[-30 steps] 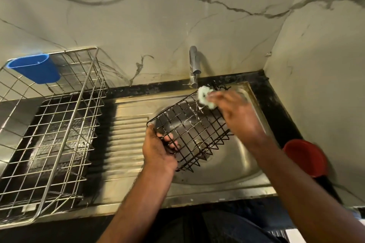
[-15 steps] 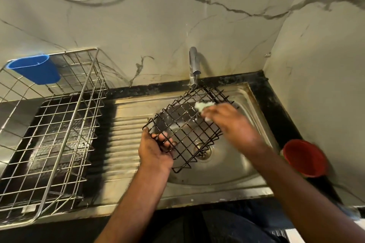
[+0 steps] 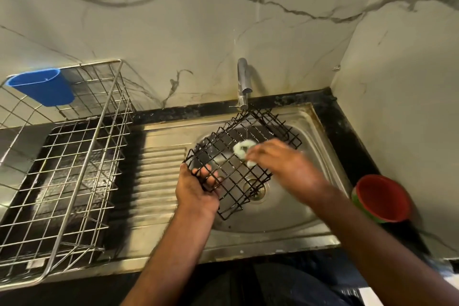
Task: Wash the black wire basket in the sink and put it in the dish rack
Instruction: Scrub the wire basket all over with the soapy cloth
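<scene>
The black wire basket (image 3: 231,156) is held tilted over the steel sink (image 3: 320,141), its far end under the tap (image 3: 243,82). A thin stream of water falls from the tap onto it. My left hand (image 3: 197,189) grips the basket's near left corner, fingers through the wires. My right hand (image 3: 280,164) presses a pale green scrub pad (image 3: 242,149) against the basket's mesh. The silver wire dish rack (image 3: 74,156) stands on the counter to the left of the sink.
A blue plastic cup (image 3: 42,87) hangs on the rack's back left rim. A red bowl (image 3: 382,197) sits on the black counter right of the sink. The ridged draining board (image 3: 159,176) lies between rack and basin. Marble walls close the back and right.
My right hand with the scrub pad has slid from the basket's far rim down toward its middle. The basket has tipped and shifted slightly toward the tap; my left hand kept its grip.
</scene>
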A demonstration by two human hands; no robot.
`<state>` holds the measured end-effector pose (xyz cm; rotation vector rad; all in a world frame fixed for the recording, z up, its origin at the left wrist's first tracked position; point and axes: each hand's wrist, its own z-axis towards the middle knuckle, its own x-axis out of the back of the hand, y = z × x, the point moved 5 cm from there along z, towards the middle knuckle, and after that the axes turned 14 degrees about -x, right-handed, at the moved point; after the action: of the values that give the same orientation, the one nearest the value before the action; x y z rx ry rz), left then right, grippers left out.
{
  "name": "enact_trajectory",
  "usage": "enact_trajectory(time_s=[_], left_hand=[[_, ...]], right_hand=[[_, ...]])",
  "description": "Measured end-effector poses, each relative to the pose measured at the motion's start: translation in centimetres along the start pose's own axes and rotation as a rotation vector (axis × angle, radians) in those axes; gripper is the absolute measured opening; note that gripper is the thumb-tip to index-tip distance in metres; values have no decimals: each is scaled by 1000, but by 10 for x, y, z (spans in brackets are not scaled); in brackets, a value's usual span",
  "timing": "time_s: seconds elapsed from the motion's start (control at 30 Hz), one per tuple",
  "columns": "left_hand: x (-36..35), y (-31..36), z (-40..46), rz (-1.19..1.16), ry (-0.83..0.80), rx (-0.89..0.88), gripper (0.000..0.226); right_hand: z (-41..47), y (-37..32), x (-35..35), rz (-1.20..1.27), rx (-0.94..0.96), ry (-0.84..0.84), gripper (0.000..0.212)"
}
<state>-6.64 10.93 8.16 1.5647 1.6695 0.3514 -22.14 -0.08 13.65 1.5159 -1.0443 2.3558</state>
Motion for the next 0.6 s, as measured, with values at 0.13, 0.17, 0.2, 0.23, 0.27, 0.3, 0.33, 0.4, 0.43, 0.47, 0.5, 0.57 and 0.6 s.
enact_trajectory(time_s=[0.13,0.17,0.2,0.23,0.27,0.3,0.33,0.4,0.43,0.47,0.5,0.57,0.6], left_hand=[[0,-4,-1,31,-28,6,42],[1,-5,0,32,-24,6,42],[0,-5,-1,36,-21,6,41],[-1,-4,-1,42,-17,8,41],[-2,-3,0,41,-13,6,41],[-3,-1,0,24,-6,7,41],[-4,0,1,-9,2,13,40],[-3,3,3,-50,8,20,42],[-2,4,3,-31,-3,18,45],[0,4,2,5,-21,17,47],[1,3,1,35,-40,14,49],[4,1,0,47,-56,13,52],[5,0,1,48,-53,9,52]], right_hand=[[28,53,22,52,-286,166,42],[30,48,20,51,-298,181,43],[28,36,15,55,-293,176,48],[23,17,6,56,-255,149,53],[15,-5,-3,66,-173,108,56],[4,-26,-12,75,-64,48,56],[-7,-43,-20,72,58,-17,55],[-21,-48,-27,28,213,-93,52],[-23,-40,-24,19,199,-102,49],[-22,-26,-20,35,132,-96,47],[-18,-8,-14,67,37,-64,46],[-7,33,3,78,-160,66,43],[0,52,10,69,-247,118,43]])
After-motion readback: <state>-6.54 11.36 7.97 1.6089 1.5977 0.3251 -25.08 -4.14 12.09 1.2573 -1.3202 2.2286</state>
